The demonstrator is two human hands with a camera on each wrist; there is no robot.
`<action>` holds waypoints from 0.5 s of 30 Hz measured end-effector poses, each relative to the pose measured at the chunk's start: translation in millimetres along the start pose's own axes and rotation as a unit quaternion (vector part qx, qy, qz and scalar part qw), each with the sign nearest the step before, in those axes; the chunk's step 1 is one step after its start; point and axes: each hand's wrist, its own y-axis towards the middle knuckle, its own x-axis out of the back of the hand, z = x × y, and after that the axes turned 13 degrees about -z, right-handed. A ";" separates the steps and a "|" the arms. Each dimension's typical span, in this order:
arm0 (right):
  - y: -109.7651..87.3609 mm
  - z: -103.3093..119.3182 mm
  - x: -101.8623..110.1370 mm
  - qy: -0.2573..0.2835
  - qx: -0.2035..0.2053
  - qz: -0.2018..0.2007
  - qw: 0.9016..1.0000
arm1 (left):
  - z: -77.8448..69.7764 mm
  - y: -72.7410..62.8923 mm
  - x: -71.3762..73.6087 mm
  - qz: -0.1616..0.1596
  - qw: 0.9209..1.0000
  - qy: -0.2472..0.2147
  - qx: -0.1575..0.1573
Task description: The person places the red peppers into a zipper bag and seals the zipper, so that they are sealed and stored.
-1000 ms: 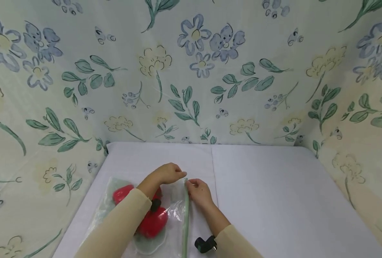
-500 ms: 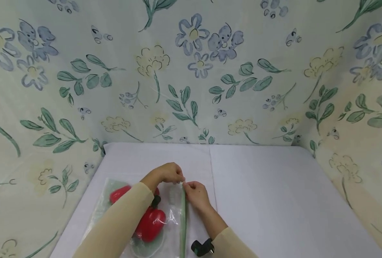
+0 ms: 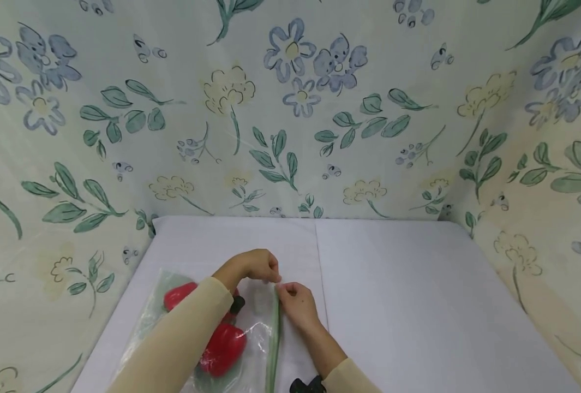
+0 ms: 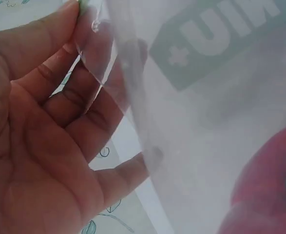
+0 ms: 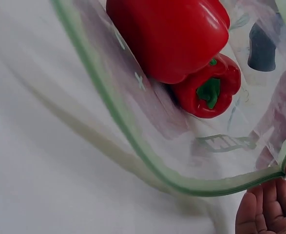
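A clear zip bag (image 3: 258,349) with a green zip strip (image 3: 273,349) lies on the table, its mouth towards the right. Red bell peppers (image 3: 223,349) are inside; my left sleeve covers part of them in the head view. My left hand (image 3: 256,265) pinches the bag's far corner between thumb and forefinger, its other fingers loosely spread in the left wrist view. Right beside it, my right hand (image 3: 300,305) pinches the zip strip near the same corner. From the right wrist the bag mouth gapes, the strip (image 5: 108,109) bowing outward before the peppers (image 5: 208,92).
A white cloth covers the table (image 3: 393,300), with a crease (image 3: 319,262) running down it. Flowered curtains (image 3: 280,109) stand behind and at both sides. Small black wrist cameras (image 3: 307,385) sit on the forearms.
Both hands have shifted slightly towards me, and their fingertips are closer together at the bag's corner. The head view has turned a little, sliding the scene left.
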 end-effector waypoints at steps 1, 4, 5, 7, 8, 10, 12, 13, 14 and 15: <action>-1.8 -0.2 0.5 -0.003 0.001 0.003 1.000 | 0.7 0.4 -0.6 -0.007 1.000 -0.004 -0.001; -9.7 -2.8 2.6 -0.015 -0.001 0.016 1.000 | 3.7 1.7 -1.5 -0.043 0.999 -0.008 0.002; -13.0 -4.0 3.6 -0.017 -0.001 0.024 1.000 | 5.2 2.1 -1.6 -0.057 0.998 -0.008 0.006; -21.0 -6.9 7.0 -0.020 0.002 0.043 0.999 | 7.4 2.6 -2.3 -0.084 0.996 -0.010 0.012; -25.8 -8.7 9.4 -0.024 0.004 0.055 0.998 | 8.4 2.9 -2.9 -0.095 0.995 -0.012 0.015; -37.2 -12.4 15.1 -0.035 0.012 0.084 0.996 | 9.9 3.2 -4.4 -0.113 0.993 -0.019 0.022; -51.1 -16.5 21.7 -0.049 0.018 0.121 0.991 | 10.6 2.7 -5.1 -0.123 0.992 -0.026 0.028; -58.7 -18.6 25.1 -0.060 0.020 0.143 0.988 | 11.3 2.3 -5.5 -0.128 0.991 -0.028 0.031; -66.6 -20.3 28.4 -0.067 0.014 0.169 0.983 | 11.7 1.7 -5.6 -0.134 0.990 -0.027 0.033; -74.0 -21.9 31.5 -0.072 -0.001 0.197 0.978 | 12.1 1.7 -5.2 -0.139 0.989 -0.025 0.035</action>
